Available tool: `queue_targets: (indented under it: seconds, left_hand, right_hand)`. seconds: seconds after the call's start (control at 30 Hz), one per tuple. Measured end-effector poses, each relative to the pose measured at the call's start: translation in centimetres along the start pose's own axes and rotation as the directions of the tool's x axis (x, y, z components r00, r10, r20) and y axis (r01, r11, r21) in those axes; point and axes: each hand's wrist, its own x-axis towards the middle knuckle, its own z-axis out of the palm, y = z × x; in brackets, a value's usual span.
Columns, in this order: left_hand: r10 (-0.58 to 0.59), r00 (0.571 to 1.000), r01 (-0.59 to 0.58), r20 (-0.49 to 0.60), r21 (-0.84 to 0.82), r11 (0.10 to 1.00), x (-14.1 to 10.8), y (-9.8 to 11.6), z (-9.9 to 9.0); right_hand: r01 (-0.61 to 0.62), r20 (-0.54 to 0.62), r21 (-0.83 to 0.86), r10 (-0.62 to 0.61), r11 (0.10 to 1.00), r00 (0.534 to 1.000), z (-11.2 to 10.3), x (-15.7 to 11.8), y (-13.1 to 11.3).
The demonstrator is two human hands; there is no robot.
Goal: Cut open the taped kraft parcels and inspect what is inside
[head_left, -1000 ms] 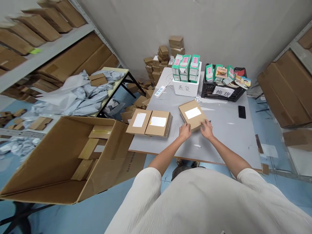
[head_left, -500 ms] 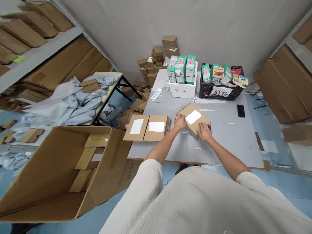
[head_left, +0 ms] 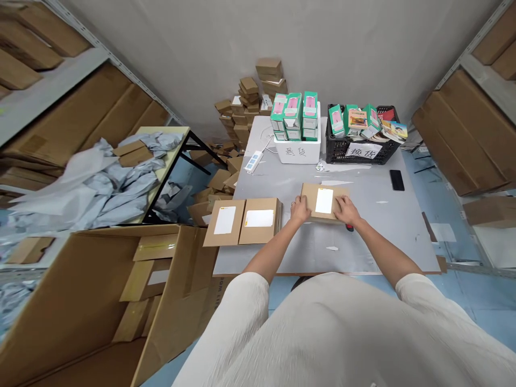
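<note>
A brown cardboard box [head_left: 338, 192] with a white label lies on the grey table [head_left: 374, 247] in front of me. My left hand [head_left: 300, 209] grips its left side, and my right hand [head_left: 347, 210] is closed round its right side. A small red and black object [head_left: 349, 228] shows partly under my right hand; its kind is hidden. Further left, two labelled cardboard boxes [head_left: 258, 219] sit side by side at the table's left edge.
A white bin [head_left: 298, 152] of green-and-pink boxes and a black crate [head_left: 389, 155] of books stand at the back. A phone [head_left: 397, 180] lies right, a power strip [head_left: 253, 162] left. A large open carton [head_left: 193, 269] stands at the lower left, holding several boxes.
The box between my hands has turned from a slant to nearly square with the table edge. My hands turned with it, and the view shifted slightly.
</note>
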Motion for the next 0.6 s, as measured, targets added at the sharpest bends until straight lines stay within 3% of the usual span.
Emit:
queue_targets:
  seconds: [0.27, 0.43, 0.6]
  left_hand:
    - [-0.116, 0.993, 0.119, 0.037, -0.089, 0.989, -1.5, -2.0, 0.4]
    - [-0.095, 0.995, 0.095, 0.011, -0.21, 0.973, 0.3, -1.7, -0.4]
    - [-0.14, 0.99, 0.116, -0.015, -0.475, 0.872, 1.5, -1.7, -0.4]
  right_hand:
    - [0.056, -0.032, 0.149, -0.052, 0.987, 0.998, 0.8, 1.0, 0.1]
    - [-0.095, -0.225, 0.309, 0.169, 0.946, 0.96, 1.5, 1.6, 2.2]
    - [-0.185, -0.146, 0.5, 0.293, 0.846, 0.945, 2.0, 1.9, 2.7]
